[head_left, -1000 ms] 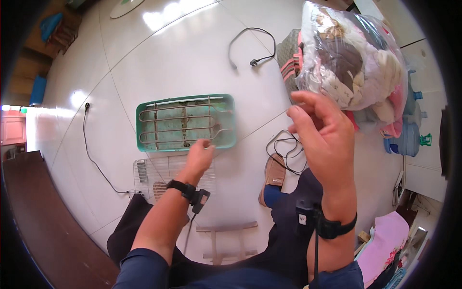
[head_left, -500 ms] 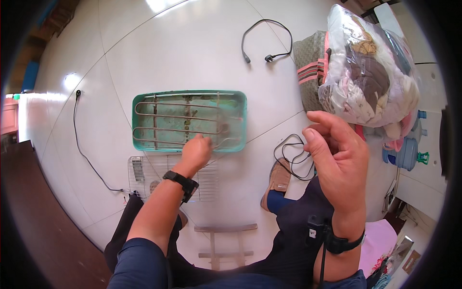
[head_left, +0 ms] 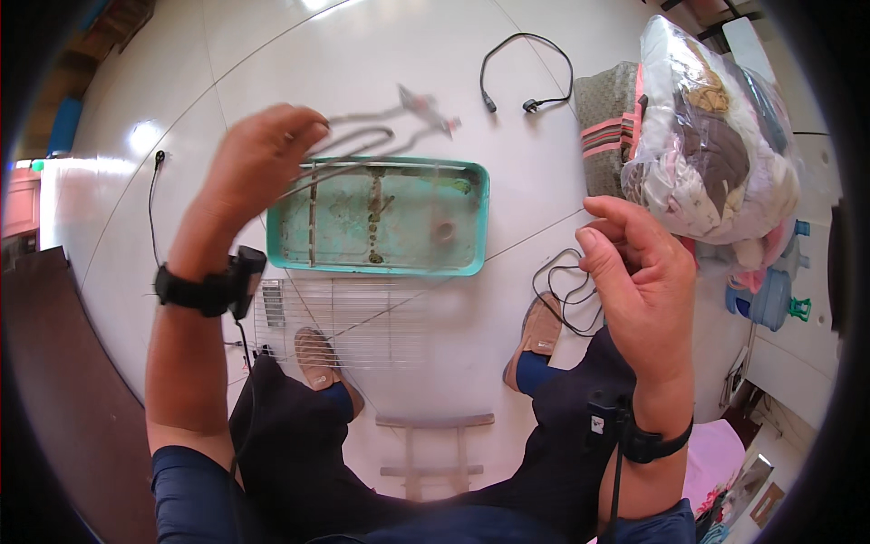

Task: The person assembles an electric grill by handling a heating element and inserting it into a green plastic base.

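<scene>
My left hand is closed on a looped metal heating element, lifted and tilted over the teal rectangular tray; the element is blurred by motion. Inside the tray, greenish and brown stains show on the bottom. Below it a wire rack lies on the floor, near my brown-slippered feet. My right hand hangs to the right of the tray, loosely curled with fingers apart and holding nothing visible, beside a coiled black cord.
A clear bag of clothes and bedding sits against a grey bag at right, near large water bottles. Short black cables lie above the tray. A dark wooden surface borders the left; a wooden stool is between my legs.
My left hand has taken hold of the heating element and raised it up and leftward out of the tray. The view has shifted slightly; my right hand keeps its curled shape.
</scene>
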Tool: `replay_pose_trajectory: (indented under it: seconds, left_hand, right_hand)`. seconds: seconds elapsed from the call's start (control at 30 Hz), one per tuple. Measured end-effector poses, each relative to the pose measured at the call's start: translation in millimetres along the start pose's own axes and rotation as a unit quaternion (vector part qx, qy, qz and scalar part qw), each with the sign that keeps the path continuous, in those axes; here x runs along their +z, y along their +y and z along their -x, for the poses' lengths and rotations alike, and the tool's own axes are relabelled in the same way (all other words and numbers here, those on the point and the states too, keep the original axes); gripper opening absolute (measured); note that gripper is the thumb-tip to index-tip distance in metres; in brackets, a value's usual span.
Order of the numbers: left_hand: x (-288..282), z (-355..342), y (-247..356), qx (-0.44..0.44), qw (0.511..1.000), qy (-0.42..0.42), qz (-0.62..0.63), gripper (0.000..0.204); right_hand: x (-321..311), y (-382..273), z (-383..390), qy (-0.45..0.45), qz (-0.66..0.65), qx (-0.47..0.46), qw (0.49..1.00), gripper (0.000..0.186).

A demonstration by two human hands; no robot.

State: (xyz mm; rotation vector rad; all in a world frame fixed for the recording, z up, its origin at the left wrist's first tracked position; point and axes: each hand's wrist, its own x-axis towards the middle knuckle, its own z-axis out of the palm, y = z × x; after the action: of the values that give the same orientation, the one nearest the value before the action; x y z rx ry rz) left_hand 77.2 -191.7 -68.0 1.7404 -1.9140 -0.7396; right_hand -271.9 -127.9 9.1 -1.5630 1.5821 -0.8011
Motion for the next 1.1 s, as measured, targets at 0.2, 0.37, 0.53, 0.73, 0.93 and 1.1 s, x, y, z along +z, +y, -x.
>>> replay_pose_trajectory:
  seconds: [0.2, 0.37, 0.53, 0.73, 0.93, 1.1]
  left_hand:
    - [-39.4, 13.1, -42.6, -0.082, 0.994, 0.058, 0.035, 0.015]
    - [-48.6, 63.3, -137.6, -0.015, 0.997, -0.018, -0.076, 0.012]
    - [-35.9, 121.8, -171.8, -0.012, 0.999, -0.021, -0.046, 0.024]
    - [-14.3, 186.6, -210.9, -0.067, 0.989, -0.062, -0.117, 0.029]
    - [9.9, 228.0, -242.2, -0.215, 0.936, -0.198, -0.196, 0.023]
    - [21.5, 246.4, -261.4, -0.248, 0.898, -0.269, -0.245, 0.015]
  right_hand:
    - [2.9, 2.5, 2.0, -0.002, 0.022, 0.011, 1.000, 0.024]
    - [8.8, 0.4, 0.9, -0.012, 0.036, 0.000, 0.999, 0.024]
    - [18.9, 3.0, -1.9, -0.025, 0.045, 0.001, 0.999, 0.024]
    - [34.4, 0.4, -4.9, -0.044, 0.076, 0.009, 0.996, 0.025]
    - [44.6, 2.6, -7.8, -0.069, 0.079, 0.017, 0.994, 0.025]
    - [52.2, 4.0, -10.6, -0.078, 0.078, 0.025, 0.994, 0.026]
